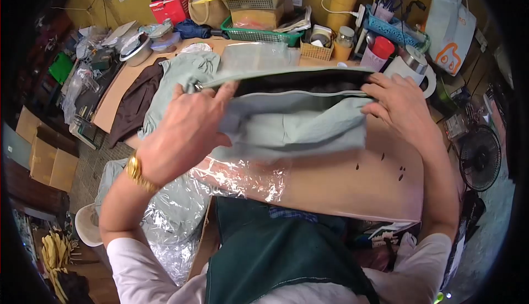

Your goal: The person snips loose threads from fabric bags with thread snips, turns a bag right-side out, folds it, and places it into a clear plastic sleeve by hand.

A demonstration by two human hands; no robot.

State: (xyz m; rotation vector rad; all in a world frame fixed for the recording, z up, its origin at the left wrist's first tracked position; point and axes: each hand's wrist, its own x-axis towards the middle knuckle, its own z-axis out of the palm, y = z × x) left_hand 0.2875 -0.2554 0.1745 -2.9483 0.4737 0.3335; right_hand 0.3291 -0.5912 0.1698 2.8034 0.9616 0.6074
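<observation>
A pale grey-green fabric bag (308,122) is held up above the cardboard-topped table (336,177), its long zip opening gaping and its dark inside showing. My left hand (193,116), with a gold watch on the wrist, grips the bag's left end near the zip pull, fingers bent over the edge. At the right end of the opening, my right hand (391,97) pinches the rim between thumb and fingers. The lower part of the bag is blurred. Clear plastic film (242,180) lies on the table below it.
Pale green cloth (179,78) and dark brown cloth (135,100) lie at the left. Along the back stand a green basket (264,36), a glass jar (344,42), a red-lidded container (377,53) and a white jug (410,67). A black fan (479,158) is at the right.
</observation>
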